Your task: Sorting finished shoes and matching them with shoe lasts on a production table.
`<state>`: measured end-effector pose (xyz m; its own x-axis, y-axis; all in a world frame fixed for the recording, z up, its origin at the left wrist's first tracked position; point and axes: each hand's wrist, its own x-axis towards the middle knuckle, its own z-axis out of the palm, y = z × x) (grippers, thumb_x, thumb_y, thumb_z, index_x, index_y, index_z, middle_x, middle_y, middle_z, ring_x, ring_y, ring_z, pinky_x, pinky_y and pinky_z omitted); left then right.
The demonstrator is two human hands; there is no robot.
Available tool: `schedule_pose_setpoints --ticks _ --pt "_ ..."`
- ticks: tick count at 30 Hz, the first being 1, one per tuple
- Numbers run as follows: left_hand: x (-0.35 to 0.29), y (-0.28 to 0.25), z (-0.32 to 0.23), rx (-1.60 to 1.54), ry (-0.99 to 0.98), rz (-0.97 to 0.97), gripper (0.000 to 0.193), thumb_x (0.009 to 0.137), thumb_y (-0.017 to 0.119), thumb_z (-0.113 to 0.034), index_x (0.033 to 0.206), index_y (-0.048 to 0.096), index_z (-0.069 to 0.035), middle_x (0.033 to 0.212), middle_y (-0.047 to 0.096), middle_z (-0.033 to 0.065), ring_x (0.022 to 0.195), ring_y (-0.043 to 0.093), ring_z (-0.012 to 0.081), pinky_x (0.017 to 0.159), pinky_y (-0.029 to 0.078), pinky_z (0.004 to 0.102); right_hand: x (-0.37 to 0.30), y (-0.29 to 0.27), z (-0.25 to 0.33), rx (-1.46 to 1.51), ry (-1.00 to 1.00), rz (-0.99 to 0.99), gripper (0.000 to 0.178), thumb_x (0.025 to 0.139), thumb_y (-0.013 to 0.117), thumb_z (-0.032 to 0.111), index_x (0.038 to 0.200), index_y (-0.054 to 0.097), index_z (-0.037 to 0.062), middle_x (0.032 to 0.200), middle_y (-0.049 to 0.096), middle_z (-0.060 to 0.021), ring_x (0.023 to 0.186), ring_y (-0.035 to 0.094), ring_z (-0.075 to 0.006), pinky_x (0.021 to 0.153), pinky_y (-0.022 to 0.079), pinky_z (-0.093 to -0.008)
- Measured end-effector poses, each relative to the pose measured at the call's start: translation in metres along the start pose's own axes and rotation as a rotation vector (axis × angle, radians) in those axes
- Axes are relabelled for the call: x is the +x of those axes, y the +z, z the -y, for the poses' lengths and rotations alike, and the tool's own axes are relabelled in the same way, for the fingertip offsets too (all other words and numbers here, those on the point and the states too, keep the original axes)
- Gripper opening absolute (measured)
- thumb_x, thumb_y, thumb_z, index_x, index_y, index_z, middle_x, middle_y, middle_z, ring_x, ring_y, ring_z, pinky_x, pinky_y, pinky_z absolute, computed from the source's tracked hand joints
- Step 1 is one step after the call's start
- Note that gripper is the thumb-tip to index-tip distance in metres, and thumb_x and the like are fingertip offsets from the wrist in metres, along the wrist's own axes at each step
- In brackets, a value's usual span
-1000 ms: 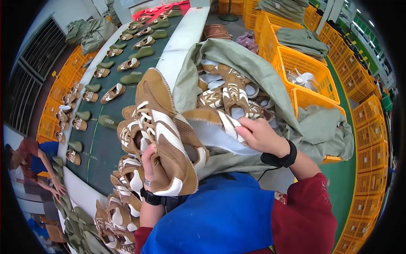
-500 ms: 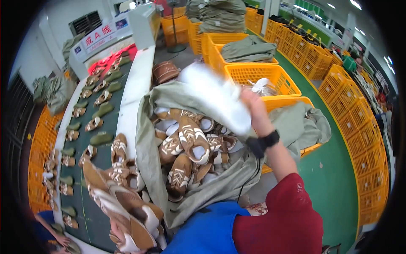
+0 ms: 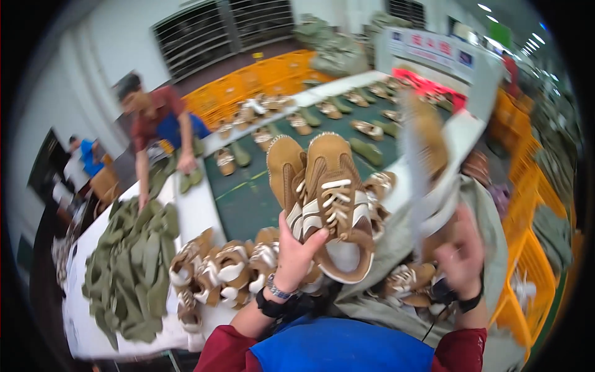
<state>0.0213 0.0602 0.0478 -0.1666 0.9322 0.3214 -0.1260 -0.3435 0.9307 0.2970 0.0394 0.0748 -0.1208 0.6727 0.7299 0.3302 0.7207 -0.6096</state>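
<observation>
My left hand [image 3: 296, 251] is closed around two brown shoe uppers [image 3: 334, 204] side by side, toes up, with white laces and pale stitching along the toe edges. On the right, my right hand [image 3: 462, 251] is smeared by motion. It appears to grip a blurred brown-and-white shoe upper [image 3: 429, 139] standing up from it. Below that hand, more brown uppers [image 3: 409, 279] lie in a grey-green cloth [image 3: 365, 304]. Several uppers [image 3: 229, 266] stand packed together on the white table left of my left hand.
A dark green conveyor [image 3: 242, 192] carries uppers paired with green shoe lasts [image 3: 365, 150]. A heap of green lasts [image 3: 133, 266] covers the white table [image 3: 77, 310] at left, where a co-worker [image 3: 162, 118] reaches down. Yellow crates [image 3: 533, 279] line the right side.
My view has swung left. My left hand has come up to the middle with its uppers. My right hand, earlier holding a blurred white thing near the crates, now has a brown-and-white upper.
</observation>
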Motion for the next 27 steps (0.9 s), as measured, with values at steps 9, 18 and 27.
schedule_pose_setpoints --ticks 9,18,27 --pt "-0.047 -0.138 -0.026 0.136 0.129 -0.135 0.095 0.067 0.075 -0.037 0.128 0.016 0.006 0.123 0.04 0.0183 0.113 0.042 0.0228 0.096 0.034 0.0331 0.055 0.224 0.077 -0.133 -0.871 0.627 0.035 0.068 0.056 0.012 0.102 0.055 0.0002 0.062 0.048 -0.0012 0.057 0.051 -0.016 0.053 0.039 -0.0275" --pt "-0.021 -0.301 -0.095 0.128 0.055 -0.3 0.046 0.068 0.069 -0.003 0.11 0.048 0.0 0.101 0.059 0.0072 0.089 0.057 0.0143 0.08 0.045 0.0276 0.076 0.419 0.137 0.117 -1.265 0.651 0.01 0.072 0.051 0.015 0.076 0.046 0.0085 0.064 0.048 -0.0049 0.06 0.053 -0.0187 0.052 0.041 -0.0297" --pt "0.155 -0.577 -0.052 1.798 0.318 -0.221 0.036 0.059 0.071 -0.018 0.09 0.053 -0.01 0.084 0.058 0.0078 0.088 0.055 0.0264 0.097 0.028 0.045 0.107 0.461 0.103 -0.214 -0.749 0.827 0.041 0.07 0.056 0.01 0.11 0.05 0.0098 0.108 0.05 -0.0139 0.103 0.048 -0.0285 0.09 0.037 -0.0411"
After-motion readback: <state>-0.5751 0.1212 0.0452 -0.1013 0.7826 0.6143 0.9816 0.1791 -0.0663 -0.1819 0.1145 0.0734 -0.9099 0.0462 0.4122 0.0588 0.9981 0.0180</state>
